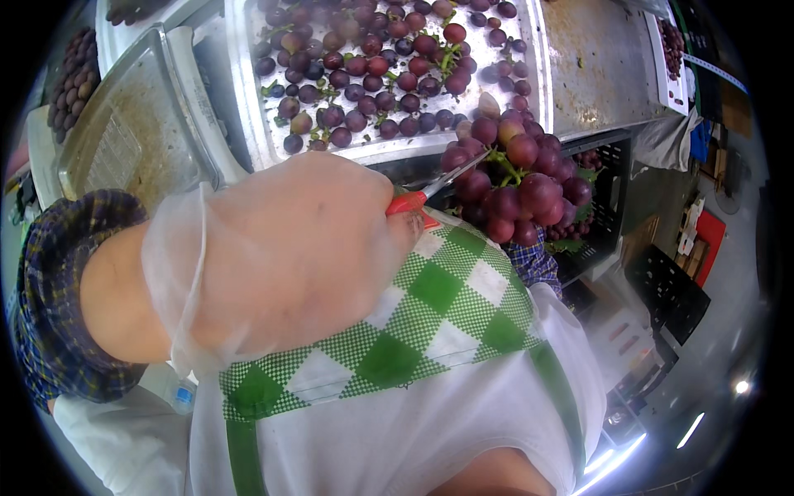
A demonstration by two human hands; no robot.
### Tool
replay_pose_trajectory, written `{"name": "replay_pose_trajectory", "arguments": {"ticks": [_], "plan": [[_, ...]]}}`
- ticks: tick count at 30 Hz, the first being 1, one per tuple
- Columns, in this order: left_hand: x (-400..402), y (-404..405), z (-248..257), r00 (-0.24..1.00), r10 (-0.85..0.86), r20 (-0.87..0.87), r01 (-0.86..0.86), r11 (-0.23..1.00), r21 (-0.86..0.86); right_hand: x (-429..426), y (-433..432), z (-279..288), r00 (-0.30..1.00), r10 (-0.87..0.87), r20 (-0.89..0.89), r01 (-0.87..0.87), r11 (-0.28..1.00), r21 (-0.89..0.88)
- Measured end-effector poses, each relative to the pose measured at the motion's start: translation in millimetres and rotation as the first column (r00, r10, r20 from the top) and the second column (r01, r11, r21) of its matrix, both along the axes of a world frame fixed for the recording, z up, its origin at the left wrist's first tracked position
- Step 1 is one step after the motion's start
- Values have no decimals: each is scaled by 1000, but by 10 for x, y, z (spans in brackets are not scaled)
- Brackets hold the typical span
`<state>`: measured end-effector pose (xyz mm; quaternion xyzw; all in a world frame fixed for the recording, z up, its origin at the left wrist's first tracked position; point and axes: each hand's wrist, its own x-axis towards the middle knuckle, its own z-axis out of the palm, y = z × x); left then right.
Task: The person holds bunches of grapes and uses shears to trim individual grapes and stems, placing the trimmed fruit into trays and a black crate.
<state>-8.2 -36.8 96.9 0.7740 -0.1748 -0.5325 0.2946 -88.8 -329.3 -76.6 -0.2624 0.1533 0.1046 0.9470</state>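
My left hand [279, 248], in a thin translucent glove, grips red-handled scissors [409, 201] with slim pointed blades. The blade tips reach in among the green stems of a bunch of red-purple grapes [521, 186]. This bunch is held up by my right hand [488, 105], mostly hidden behind the fruit. What look like its gloved fingertips show at the far side, and its plaid sleeve [535, 260] shows below. Whether the blades are closed on a stem, I cannot tell. Just beyond both hands is a white foam tray [397, 152] with many loose grapes and stem bits.
A stained metal pan [142, 118] stands at the left, near more grapes [74, 87]. Right of the tray is a metal tabletop [602, 74]. A black plastic crate [614, 186] holding grapes and leaves sits beneath the held bunch. A green-checked apron [440, 288] covers my front.
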Motion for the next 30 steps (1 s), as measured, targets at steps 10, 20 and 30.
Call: {"name": "replay_pose_trajectory", "arguments": {"ticks": [10, 20, 30], "plan": [[-6, -14, -38, 996, -71, 55, 75, 995, -68, 50, 49, 134, 999, 35, -3, -35, 999, -25], [21, -39, 2, 989, -147, 22, 144, 985, 98, 167, 145, 546, 972, 163, -171, -174, 983, -54], [-117, 138, -218, 693, -295, 658, 396, 918, -5, 82, 249, 839, 921, 390, -15, -378, 882, -283]]}}
